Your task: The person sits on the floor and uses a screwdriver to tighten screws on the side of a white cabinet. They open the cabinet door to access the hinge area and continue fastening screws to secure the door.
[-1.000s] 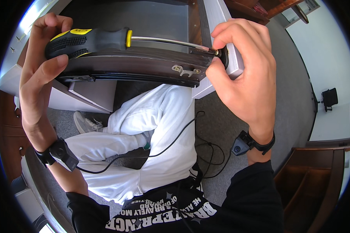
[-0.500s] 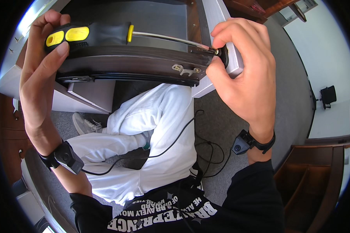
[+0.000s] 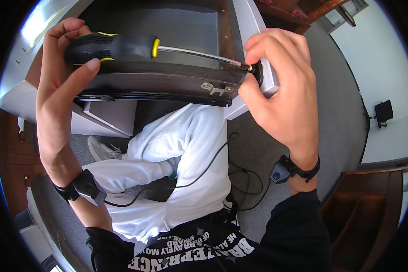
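Note:
My left hand (image 3: 61,77) is closed on the black and yellow handle of a screwdriver (image 3: 109,47), thumb below and fingers behind. Its metal shaft points right, with the tip at a small brass-coloured screw (image 3: 250,69). The thumb and index finger of my right hand (image 3: 283,81) pinch closely about that screw, partly hiding it. Just behind is a black rounded fitting (image 3: 259,75) against the pale panel (image 3: 248,20). Below the shaft runs the dark brown side of a drawer (image 3: 154,81), with a metal bracket (image 3: 216,89) and a black slide rail (image 3: 167,99).
My legs in white trousers (image 3: 199,140) are folded beneath the drawer. A black cable (image 3: 204,168) crosses them from the left wrist device (image 3: 90,187); another wrist device (image 3: 282,170) is on the right. Screws (image 3: 18,62) stick out of the pale panel at far left.
The screwdriver handle has turned about its axis, so its yellow patches now show only as thin edges. My left hand has shifted right and its fingers have rolled with the handle.

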`<state>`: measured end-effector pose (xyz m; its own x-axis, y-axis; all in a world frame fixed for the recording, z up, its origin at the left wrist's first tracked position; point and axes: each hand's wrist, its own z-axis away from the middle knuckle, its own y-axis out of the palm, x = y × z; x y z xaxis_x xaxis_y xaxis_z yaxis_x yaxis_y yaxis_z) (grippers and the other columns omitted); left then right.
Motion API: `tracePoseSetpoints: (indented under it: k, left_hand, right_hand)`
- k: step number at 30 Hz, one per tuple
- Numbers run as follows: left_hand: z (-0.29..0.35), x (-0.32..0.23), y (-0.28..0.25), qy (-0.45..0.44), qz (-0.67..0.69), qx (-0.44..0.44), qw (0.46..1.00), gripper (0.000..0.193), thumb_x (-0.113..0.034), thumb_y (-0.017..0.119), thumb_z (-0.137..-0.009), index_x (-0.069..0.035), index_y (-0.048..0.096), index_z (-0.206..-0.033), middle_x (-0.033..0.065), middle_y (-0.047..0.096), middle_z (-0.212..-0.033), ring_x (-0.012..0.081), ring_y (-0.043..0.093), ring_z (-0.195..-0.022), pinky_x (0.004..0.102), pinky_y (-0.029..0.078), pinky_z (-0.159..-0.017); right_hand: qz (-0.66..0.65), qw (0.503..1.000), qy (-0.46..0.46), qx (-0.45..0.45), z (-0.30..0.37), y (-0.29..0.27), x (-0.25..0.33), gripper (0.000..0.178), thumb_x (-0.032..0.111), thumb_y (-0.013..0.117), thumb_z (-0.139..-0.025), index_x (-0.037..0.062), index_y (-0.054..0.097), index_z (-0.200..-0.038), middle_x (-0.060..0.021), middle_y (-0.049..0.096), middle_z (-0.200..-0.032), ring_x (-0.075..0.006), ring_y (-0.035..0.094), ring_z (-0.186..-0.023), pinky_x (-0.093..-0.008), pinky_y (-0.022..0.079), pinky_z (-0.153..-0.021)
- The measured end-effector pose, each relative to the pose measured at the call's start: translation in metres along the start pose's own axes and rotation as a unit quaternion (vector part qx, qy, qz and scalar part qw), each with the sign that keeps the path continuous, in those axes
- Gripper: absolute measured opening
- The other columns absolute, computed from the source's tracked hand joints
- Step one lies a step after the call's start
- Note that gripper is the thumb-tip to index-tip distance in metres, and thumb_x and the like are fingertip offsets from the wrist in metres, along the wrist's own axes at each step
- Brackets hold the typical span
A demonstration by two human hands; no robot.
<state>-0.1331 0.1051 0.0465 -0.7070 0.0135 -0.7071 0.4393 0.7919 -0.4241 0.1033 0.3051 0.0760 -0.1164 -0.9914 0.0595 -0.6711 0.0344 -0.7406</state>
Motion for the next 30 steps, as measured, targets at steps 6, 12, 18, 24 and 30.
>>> tracePoseSetpoints:
  k: [6,12,18,24,30]
  left_hand:
    - [-0.008,-0.009,0.019,0.046,0.006,-0.08,0.996,0.033,-0.036,0.058,-0.104,-0.005,0.065,-0.109,0.0017,0.057,-0.087,0.007,0.049,-0.078,0.0212,0.039,-0.07]
    - [0.002,-0.011,0.019,0.008,0.014,-0.021,1.0,0.035,-0.033,0.056,-0.102,-0.003,0.058,-0.118,0.007,0.055,-0.105,0.0152,0.053,-0.092,0.0261,0.043,-0.083]
    - [0.0,-0.005,0.011,0.047,0.044,0.005,0.998,0.038,-0.021,0.063,-0.098,-0.004,0.052,-0.131,0.0097,0.057,-0.114,0.0169,0.057,-0.104,0.0276,0.047,-0.093]
    - [-0.002,-0.006,0.016,-0.045,-0.013,-0.08,0.996,0.032,-0.028,0.062,-0.099,-0.004,0.062,-0.119,0.0101,0.063,-0.117,0.0161,0.058,-0.11,0.0282,0.045,-0.096]
    - [0.0,-0.001,0.002,-0.003,0.069,-0.031,0.997,0.046,-0.03,0.057,-0.097,-0.008,0.048,-0.136,0.0087,0.061,-0.124,0.0166,0.054,-0.117,0.0286,0.037,-0.104]
  right_hand:
    - [-0.004,1.0,-0.001,0.003,-0.002,-0.002,0.003,0.023,-0.007,0.062,-0.067,0.0021,0.056,-0.087,-0.0094,0.066,-0.101,-0.0316,0.056,-0.106,-0.0394,0.046,-0.091]
    - [-0.006,1.0,0.01,0.012,-0.002,-0.003,0.004,0.022,-0.007,0.061,-0.067,0.0019,0.055,-0.087,-0.0096,0.065,-0.101,-0.032,0.056,-0.108,-0.0399,0.046,-0.092]
    - [-0.007,1.0,0.008,0.002,-0.001,-0.001,0.003,0.022,-0.007,0.061,-0.067,0.002,0.055,-0.087,-0.0092,0.064,-0.1,-0.0314,0.056,-0.107,-0.0397,0.045,-0.091]
    - [-0.011,1.0,0.002,-0.003,-0.003,0.001,0.003,0.024,-0.006,0.062,-0.066,0.0027,0.055,-0.087,-0.0087,0.064,-0.099,-0.0316,0.055,-0.105,-0.0399,0.045,-0.09]
    - [-0.005,1.0,0.003,-0.005,0.0,0.0,0.001,0.024,-0.005,0.063,-0.066,0.003,0.055,-0.087,-0.0087,0.064,-0.097,-0.032,0.055,-0.104,-0.0398,0.045,-0.09]
